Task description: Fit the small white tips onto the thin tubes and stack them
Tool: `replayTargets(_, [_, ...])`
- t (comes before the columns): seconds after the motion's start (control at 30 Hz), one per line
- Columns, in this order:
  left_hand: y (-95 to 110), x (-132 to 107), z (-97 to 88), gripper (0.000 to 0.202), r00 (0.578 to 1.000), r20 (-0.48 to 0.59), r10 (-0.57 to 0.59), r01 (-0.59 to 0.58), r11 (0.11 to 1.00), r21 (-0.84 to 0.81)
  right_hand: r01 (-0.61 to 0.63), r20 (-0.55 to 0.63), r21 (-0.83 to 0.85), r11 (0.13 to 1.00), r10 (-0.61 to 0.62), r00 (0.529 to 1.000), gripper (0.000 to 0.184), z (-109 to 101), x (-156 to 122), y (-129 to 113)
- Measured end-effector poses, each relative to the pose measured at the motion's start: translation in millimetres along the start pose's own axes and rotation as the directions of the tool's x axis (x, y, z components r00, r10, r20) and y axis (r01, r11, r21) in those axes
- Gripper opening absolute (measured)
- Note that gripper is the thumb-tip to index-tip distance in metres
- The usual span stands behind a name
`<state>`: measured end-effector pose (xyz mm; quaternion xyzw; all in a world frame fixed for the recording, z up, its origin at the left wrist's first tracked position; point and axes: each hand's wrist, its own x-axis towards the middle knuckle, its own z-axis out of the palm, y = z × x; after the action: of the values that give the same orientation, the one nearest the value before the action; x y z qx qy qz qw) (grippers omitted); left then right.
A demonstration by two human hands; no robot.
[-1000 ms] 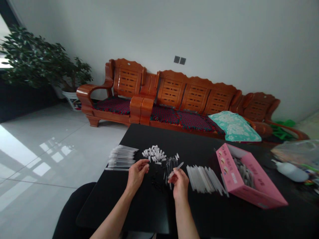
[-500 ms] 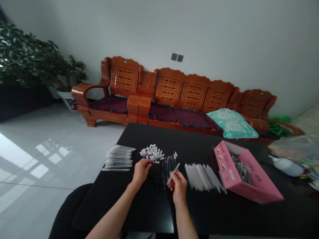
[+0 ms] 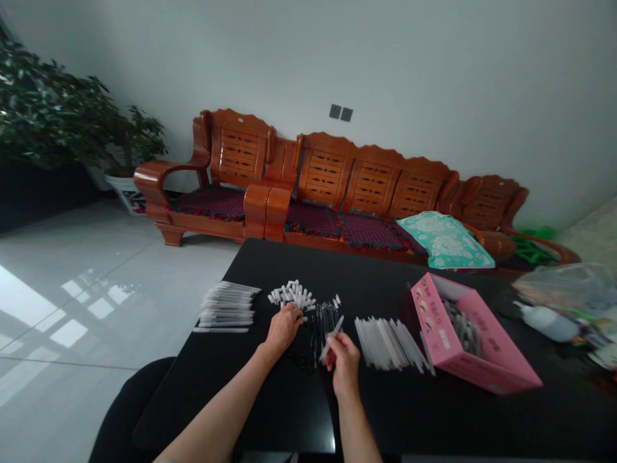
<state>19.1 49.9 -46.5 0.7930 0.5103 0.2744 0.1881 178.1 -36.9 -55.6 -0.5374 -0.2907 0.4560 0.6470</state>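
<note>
My right hand (image 3: 345,361) pinches a whitish, translucent pen barrel (image 3: 333,335), tilted above a bunch of thin dark pen refills (image 3: 326,318). At the near edge of a pile of white pen caps (image 3: 292,292), my left hand (image 3: 283,326) has its fingers bunched together and pointing down; what they hold, if anything, is hidden. Small black pieces (image 3: 301,360) lie between the hands, hard to make out against the dark top. To the left is a stack of capped white pens (image 3: 226,308). A row of loose barrels (image 3: 388,344) lies right of my right hand.
A pink open box (image 3: 486,370) holding greyish pieces stands on the black table (image 3: 279,411) at the right. Beyond it are a white bottle (image 3: 549,321) and a clear plastic bag (image 3: 563,286). A wooden sofa (image 3: 322,173) runs behind the table.
My left hand has shifted right and slightly up, onto the near edge of the cap pile. My right hand keeps the barrel almost in place. The view has moved slightly.
</note>
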Motion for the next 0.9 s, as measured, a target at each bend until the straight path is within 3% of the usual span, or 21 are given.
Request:
replayTargets(0.1, [0.6, 0.5, -2.2, 0.009, 0.997, -0.048, -0.052, 0.047, 0.993, -0.105, -0.003, -0.018, 0.024, 1.0, 0.004, 1.0, 0.027, 1.2, -1.2, -5.1])
replayTargets(0.17, [0.0, 0.8, -6.6, 0.008, 0.982, -0.087, -0.17, 0.135, 0.94, -0.314, 0.017, -0.03, 0.042, 0.999, -0.016, 0.999, 0.026, 4.1, -3.0, -12.3])
replayTargets(0.2, [-0.3, 0.6, -10.1, 0.009, 0.963, -0.081, -0.256, 0.192, 0.868, -0.458, 0.035, -0.026, 0.05, 0.998, -0.034, 0.999, 0.025, 6.5, -4.5, -17.0])
replayTargets(0.23, [-0.3, 0.1, -14.5, 0.014, 0.939, -0.046, -0.342, 0.245, 0.754, -0.61, 0.056, -0.008, 0.053, 0.997, -0.056, 0.998, 0.024, 9.6, -6.6, -22.2])
replayTargets(0.3, [0.6, -2.7, -25.2, 0.027, 0.886, 0.09, -0.455, 0.306, 0.428, -0.851, 0.084, 0.065, 0.041, 0.996, -0.086, 0.994, 0.022, 17.9, -12.5, -32.9])
replayTargets(0.37, [2.7, -7.4, -36.7, 0.033, 0.859, 0.223, -0.46, 0.306, 0.112, -0.945, 0.085, 0.162, -0.03, 0.996, -0.079, 0.984, 0.024, 27.9, -20.0, -42.5])
replayTargets(0.4, [4.1, -10.2, -42.0, 0.031, 0.856, 0.271, -0.44, 0.301, -0.002, -0.954, 0.088, 0.201, -0.075, 0.993, -0.071, 0.977, 0.025, 33.1, -24.2, -46.5])
replayTargets(0.47, [6.6, -15.6, -50.5, 0.022, 0.851, 0.33, -0.408, 0.299, -0.141, -0.944, 0.105, 0.279, -0.174, 0.979, -0.053, 0.959, 0.026, 43.1, -32.4, -53.0])
replayTargets(0.53, [8.2, -19.9, -56.0, 0.015, 0.846, 0.353, -0.399, 0.294, -0.202, -0.934, 0.167, 0.343, -0.258, 0.952, -0.071, 0.937, 0.027, 51.7, -39.8, -58.1])
replayTargets(0.63, [9.6, -23.4, -60.1, 0.019, 0.841, 0.333, -0.427, 0.258, -0.225, -0.94, 0.314, 0.429, -0.376, 0.872, -0.137, 0.893, 0.031, 61.2, -47.4, -64.6])
replayTargets(0.77, [11.6, -25.3, -61.8, 0.032, 0.834, 0.296, -0.466, 0.231, -0.192, -0.954, 0.431, 0.492, -0.488, 0.759, -0.169, 0.854, 0.035, 67.3, -49.3, -68.9])
replayTargets(0.9, [13.2, -26.7, -61.0, 0.032, 0.837, 0.267, -0.478, 0.222, -0.15, -0.963, 0.461, 0.492, -0.524, 0.716, -0.188, 0.85, 0.035, 68.6, -46.3, -67.1])
